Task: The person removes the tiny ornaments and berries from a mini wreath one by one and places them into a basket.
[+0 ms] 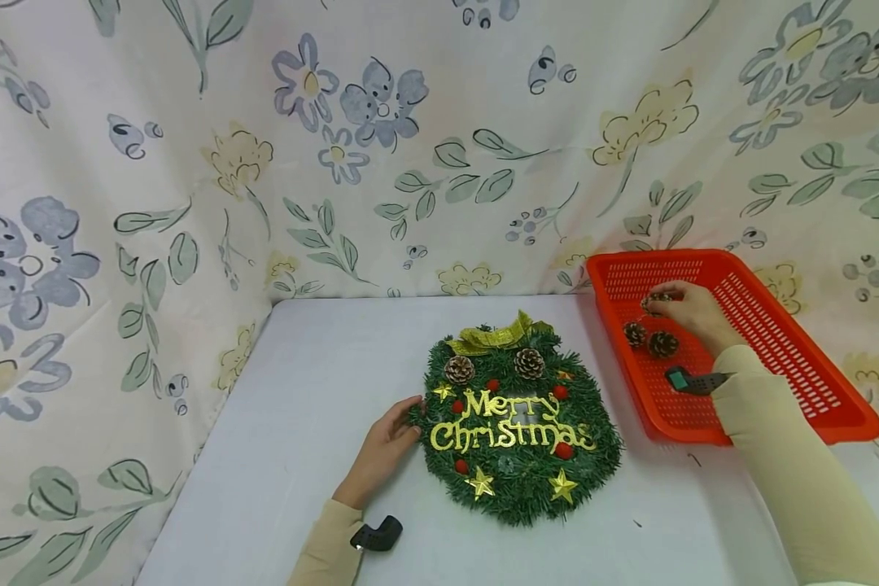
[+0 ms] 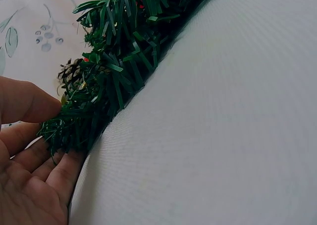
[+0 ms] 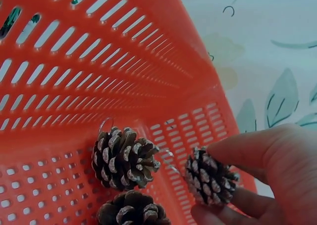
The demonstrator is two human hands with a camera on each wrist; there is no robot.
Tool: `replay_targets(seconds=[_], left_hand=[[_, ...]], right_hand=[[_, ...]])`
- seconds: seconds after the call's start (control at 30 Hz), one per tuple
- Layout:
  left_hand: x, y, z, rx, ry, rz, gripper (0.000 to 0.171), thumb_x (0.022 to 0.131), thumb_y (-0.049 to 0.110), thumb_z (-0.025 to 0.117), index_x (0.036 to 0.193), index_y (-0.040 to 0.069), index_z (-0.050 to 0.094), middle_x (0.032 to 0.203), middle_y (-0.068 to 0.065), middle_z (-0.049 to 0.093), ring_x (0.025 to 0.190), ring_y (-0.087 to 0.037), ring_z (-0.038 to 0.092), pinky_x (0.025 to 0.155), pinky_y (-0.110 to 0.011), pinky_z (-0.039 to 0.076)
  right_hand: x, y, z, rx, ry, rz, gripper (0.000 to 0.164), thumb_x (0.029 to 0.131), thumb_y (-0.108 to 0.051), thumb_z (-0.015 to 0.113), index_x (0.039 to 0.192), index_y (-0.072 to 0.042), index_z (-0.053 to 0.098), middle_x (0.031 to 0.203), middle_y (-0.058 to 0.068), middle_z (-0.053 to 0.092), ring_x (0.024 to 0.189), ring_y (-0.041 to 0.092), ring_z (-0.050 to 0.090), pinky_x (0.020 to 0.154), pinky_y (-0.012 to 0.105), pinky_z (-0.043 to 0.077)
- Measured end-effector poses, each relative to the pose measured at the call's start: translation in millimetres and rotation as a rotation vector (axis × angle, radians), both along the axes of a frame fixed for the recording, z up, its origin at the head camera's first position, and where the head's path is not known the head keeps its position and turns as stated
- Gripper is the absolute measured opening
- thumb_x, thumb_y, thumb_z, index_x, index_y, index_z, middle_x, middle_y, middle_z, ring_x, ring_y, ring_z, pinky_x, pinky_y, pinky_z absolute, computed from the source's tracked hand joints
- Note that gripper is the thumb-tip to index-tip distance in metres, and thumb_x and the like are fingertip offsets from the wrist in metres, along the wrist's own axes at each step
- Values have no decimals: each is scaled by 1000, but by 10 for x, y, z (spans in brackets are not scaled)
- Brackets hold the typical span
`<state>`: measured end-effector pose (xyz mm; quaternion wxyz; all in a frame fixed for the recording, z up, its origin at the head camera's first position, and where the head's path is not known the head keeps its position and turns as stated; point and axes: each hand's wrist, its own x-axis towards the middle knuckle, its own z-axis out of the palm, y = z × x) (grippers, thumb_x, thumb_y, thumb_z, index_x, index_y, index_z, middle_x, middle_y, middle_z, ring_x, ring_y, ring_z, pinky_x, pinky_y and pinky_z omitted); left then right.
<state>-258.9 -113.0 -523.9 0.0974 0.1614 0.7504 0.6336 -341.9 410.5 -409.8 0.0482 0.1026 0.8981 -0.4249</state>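
Note:
A green Christmas wreath [image 1: 520, 480] with gold "Merry Christmas" lettering, gold stars, red balls, two pine cones and a gold bow lies on the white table. At its left edge my left hand [image 1: 384, 448] grips the green tinsel, thumb on top and fingers beneath in the left wrist view. Inside the red basket [image 1: 618, 374] my right hand [image 1: 696, 313] pinches a pine cone [image 3: 208, 178] with frosted scale tips. Two more pine cones stay in the basket: one [image 3: 124, 158] with a thin wire loop, the other [image 3: 133, 210] partly cut off by the frame.
The basket stands on the right of the white table [image 1: 308, 366], its sides slotted. Behind hangs a floral curtain [image 1: 439, 163], which also runs down the left side. Small dark scraps [image 1: 694, 460] lie in front of the basket.

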Motion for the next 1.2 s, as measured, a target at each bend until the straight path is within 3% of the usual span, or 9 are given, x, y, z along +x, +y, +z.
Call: replay_targets(seconds=[0.23, 0.4, 0.87, 1.2], left_hand=[[-4, 9, -8, 2, -20, 10, 53, 100, -3, 54, 151, 1, 44, 149, -24, 51, 141, -42, 46, 99, -12, 49], [-8, 16, -18, 8, -21, 20, 53, 99, -4, 54, 151, 1, 44, 148, -24, 52, 141, -43, 47, 99, -12, 49], [-2, 11, -6, 0, -27, 22, 53, 99, -4, 54, 151, 2, 44, 149, -23, 52, 142, -41, 46, 100, -10, 48], [-8, 7, -13, -19, 15, 8, 53, 100, -2, 54, 151, -2, 42, 148, -26, 51, 141, -44, 46, 101, -12, 49]], right_hand=[[10, 19, 7, 9, -54, 26, 62, 105, -41, 52, 150, -1, 38, 149, 31, 39, 136, 50, 38, 111, 76, 29], [6, 29, -11, 16, -70, 46, 61, 105, -38, 52, 151, -1, 38, 147, 31, 40, 133, 49, 42, 111, 74, 30], [25, 19, -23, 55, -64, 61, 58, 105, -32, 52, 149, 3, 38, 147, 33, 39, 128, 49, 45, 108, 69, 38], [23, 45, -60, 75, -65, 54, 55, 105, -30, 53, 146, 3, 40, 148, 34, 37, 129, 49, 43, 107, 69, 40]])
